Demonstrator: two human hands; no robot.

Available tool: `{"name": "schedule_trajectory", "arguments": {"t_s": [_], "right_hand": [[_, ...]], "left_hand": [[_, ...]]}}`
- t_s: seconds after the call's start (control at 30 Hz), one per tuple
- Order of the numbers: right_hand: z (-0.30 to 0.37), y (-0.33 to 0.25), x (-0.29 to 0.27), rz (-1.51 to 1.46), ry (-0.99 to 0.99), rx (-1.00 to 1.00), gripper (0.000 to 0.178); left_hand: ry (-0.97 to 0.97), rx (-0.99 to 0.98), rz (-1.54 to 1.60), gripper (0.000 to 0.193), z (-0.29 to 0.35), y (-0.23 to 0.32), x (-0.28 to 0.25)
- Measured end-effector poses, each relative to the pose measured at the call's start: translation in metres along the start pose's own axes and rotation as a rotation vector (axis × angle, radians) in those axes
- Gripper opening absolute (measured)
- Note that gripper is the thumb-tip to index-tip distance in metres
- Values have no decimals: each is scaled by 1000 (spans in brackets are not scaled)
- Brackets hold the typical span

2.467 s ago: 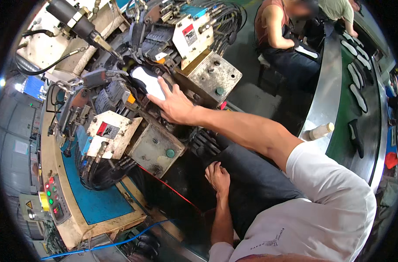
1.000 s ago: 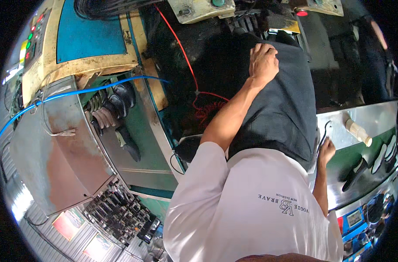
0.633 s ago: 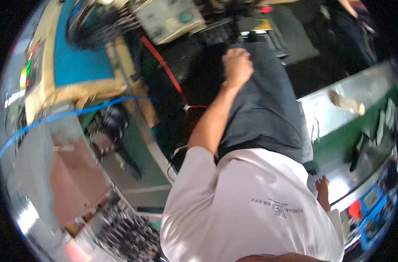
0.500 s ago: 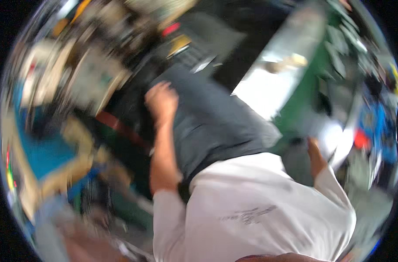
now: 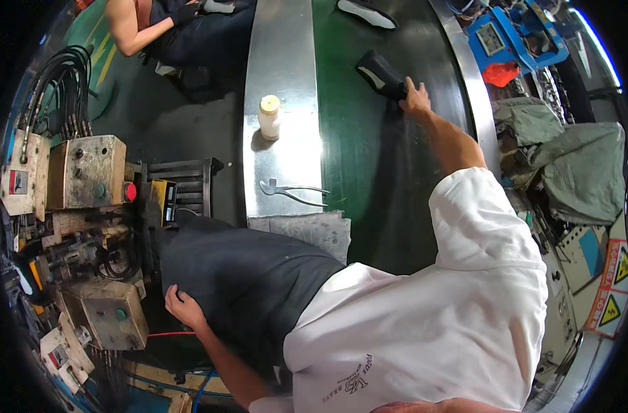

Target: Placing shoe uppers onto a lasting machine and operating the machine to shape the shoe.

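Note:
My right hand (image 5: 416, 102) is stretched far out over a green conveyor belt (image 5: 355, 151). Its fingers grip the near end of a black shoe (image 5: 381, 74) with a pale patch on its side; part of the grip is hidden. Down by my dark-clad leg, my left hand (image 5: 184, 308) hangs with its fingers apart and nothing in it. Farther up the belt lies another dark shoe (image 5: 367, 14) with a whitish face.
A metal ledge (image 5: 283, 162) beside the belt carries a yellow-capped bottle (image 5: 270, 117), pincers (image 5: 293, 193) and a grey cloth (image 5: 314, 230). Grimy machine boxes (image 5: 87, 172) stand left. A co-worker (image 5: 155, 27) sits at the far left. Blue equipment (image 5: 513, 38) lines the belt's right side.
The view has swung round and sharpened. My right arm has gone from beside my body to reaching over the belt, its hand on the shoe. My left hand stays near my leg.

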State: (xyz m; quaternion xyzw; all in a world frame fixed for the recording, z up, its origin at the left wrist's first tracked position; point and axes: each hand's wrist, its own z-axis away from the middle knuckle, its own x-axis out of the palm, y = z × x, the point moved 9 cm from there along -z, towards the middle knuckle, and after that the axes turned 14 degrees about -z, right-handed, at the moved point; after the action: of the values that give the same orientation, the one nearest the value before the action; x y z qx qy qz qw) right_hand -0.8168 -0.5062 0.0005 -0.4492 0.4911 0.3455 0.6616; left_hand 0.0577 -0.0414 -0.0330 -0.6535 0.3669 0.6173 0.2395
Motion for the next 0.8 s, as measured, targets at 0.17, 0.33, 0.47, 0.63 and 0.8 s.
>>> {"name": "schedule_trajectory", "arguments": {"t_s": [0.17, 0.33, 0.47, 0.63, 0.8], "right_hand": [[-16, 11, 33, -9, -101, 154, 100], [22, 58, 61, -157, 40, 262, 97], [73, 68, 76, -717, -13, 154, 91], [189, 61, 87, -950, -140, 159, 76], [301, 16, 76, -1370, -403, 458, 58]], "left_hand": [[-21, -67, -43, 33, 13, -4, -4], [-38, -44, -88, 31, 1, 13, 3], [-41, -38, -103, 30, -6, 17, 10], [45, -40, -12, 28, -13, 21, 17], [249, 310, 324, 30, -15, 162, -49]]}}
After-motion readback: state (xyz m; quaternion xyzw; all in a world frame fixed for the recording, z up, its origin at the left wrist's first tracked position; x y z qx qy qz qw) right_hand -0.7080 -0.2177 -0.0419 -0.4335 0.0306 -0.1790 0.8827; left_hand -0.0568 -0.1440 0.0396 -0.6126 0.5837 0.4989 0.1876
